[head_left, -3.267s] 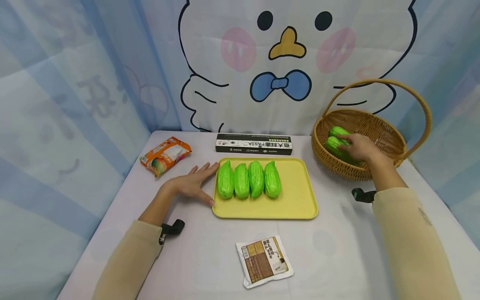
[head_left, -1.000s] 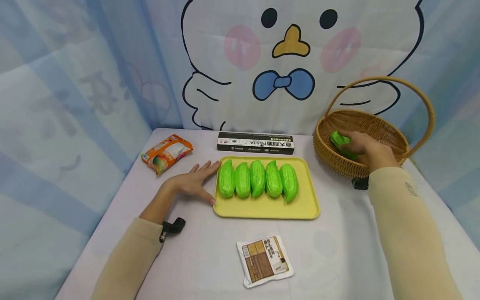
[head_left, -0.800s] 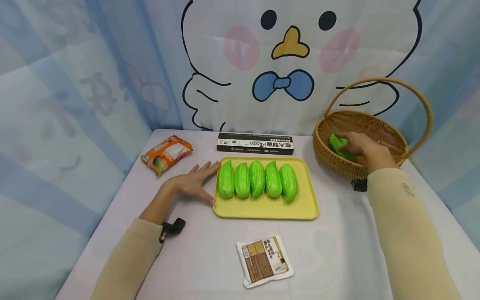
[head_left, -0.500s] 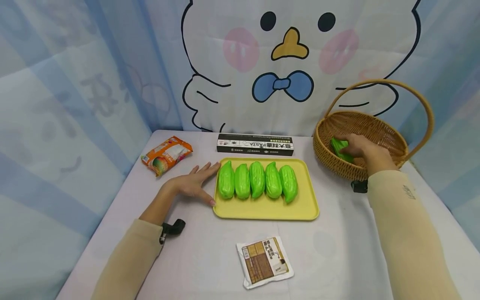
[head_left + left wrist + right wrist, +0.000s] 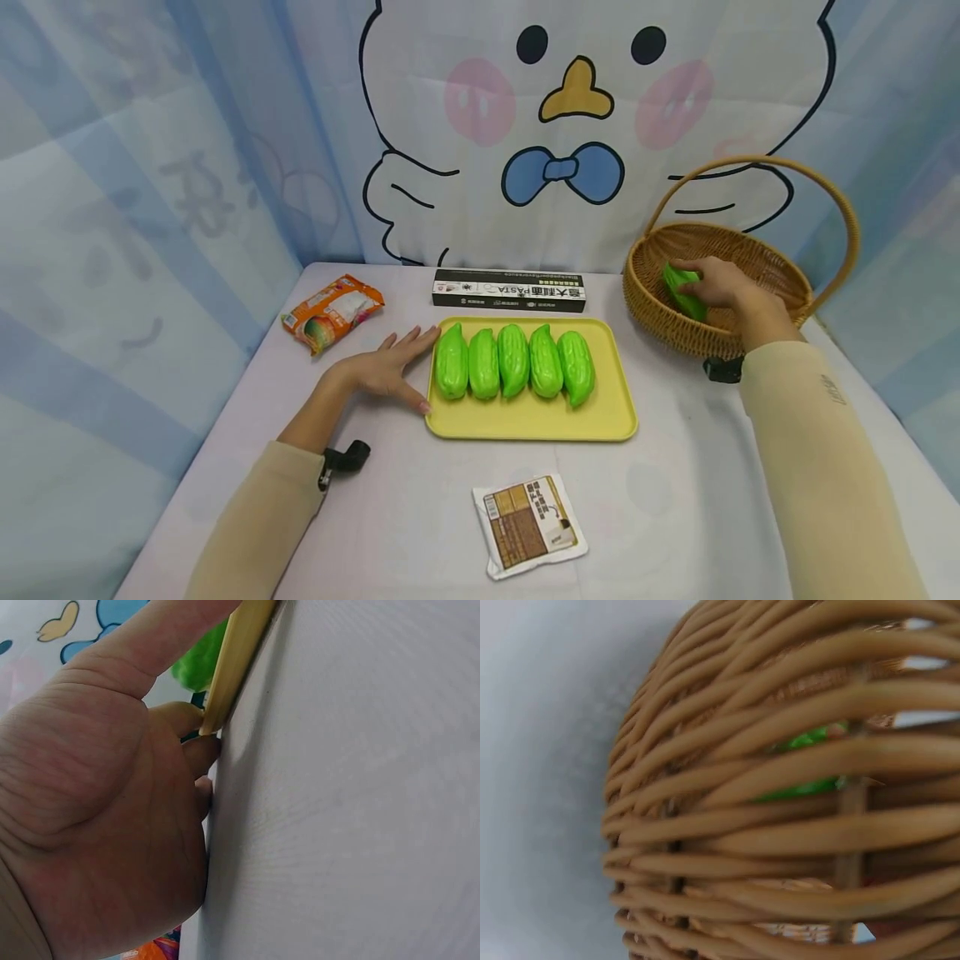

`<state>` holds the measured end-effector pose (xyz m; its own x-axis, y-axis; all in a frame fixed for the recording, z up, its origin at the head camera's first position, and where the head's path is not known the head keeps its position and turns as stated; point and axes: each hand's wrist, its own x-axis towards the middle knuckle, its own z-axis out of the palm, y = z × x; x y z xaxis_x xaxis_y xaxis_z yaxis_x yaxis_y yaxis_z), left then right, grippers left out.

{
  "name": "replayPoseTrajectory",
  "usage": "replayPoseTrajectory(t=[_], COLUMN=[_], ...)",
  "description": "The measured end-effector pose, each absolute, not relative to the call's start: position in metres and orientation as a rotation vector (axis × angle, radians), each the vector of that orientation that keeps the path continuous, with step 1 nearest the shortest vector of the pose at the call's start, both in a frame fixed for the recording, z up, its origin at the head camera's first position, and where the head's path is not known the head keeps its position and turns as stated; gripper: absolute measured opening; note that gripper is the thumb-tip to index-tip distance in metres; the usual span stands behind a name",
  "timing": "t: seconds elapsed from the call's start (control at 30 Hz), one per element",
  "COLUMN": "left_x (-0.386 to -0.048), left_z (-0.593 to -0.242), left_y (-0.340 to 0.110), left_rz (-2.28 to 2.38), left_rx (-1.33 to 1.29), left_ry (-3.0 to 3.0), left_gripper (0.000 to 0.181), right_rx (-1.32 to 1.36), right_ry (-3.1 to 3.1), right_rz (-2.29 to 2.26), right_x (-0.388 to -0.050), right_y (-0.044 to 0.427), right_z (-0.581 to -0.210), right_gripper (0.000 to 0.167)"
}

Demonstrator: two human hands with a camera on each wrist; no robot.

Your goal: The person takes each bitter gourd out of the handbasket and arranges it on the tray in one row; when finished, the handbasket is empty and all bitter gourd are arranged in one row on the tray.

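Note:
In the head view, a row of several green bitter melons lies on the left and middle of a yellow tray. My left hand is spread at the tray's left edge, thumb and fingertips touching the rim. The left wrist view shows the hand against that rim from close up. Over at the right, my right hand reaches into a wicker basket and grips another bitter melon. Some of its fingers are hidden. From the right wrist, the basket weave covers most of the hand's work.
Behind the tray lies a black and white pasta box. An orange snack packet is at the back left, and a brown and white packet lies in front of the tray. The basket's tall handle arches over the right arm.
Earlier, two bitter melons showed in the basket; one has since joined the row's right end on the tray. My right hand is back in the basket, its bitter melon slightly turned. The left hand stays put.

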<state>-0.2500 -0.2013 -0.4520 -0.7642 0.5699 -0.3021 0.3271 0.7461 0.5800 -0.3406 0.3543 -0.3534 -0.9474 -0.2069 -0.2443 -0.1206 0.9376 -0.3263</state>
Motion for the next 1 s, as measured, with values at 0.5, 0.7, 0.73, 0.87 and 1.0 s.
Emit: replayPoseTrajectory(t=[0.5,0.7,0.73,0.87,1.0], left_x=[-0.250,-0.249,-0.249,-0.249,-0.251], left_z=[-0.451,-0.449,-0.449,-0.450,-0.452], left_y=[-0.202,-0.202,-0.202,-0.202,-0.202], left_rz=[0.701,0.705,0.708,0.718,0.706], left_rx=[0.686,0.704,0.706,0.709,0.708], left_ry=[2.475,2.480,2.478,2.474,2.477], left_gripper=[0.138,0.136,0.136,0.136,0.136], right_rx=[-0.284,-0.492,-0.543,-0.736,-0.726], right_ry=[3.062,3.170,3.170,3.129,3.044], right_rz=[-0.787,-1.122,-1.165,-1.216,-1.089], right_x=[-0.286,-0.243,-0.238,-0.225,-0.224], right_y=[0.327,0.291,0.285,0.266,0.255], right_z=[-0.316,-0.313,-0.314,-0.324,-0.337], right_gripper=[0.065,0.058,0.057,0.057,0.056])
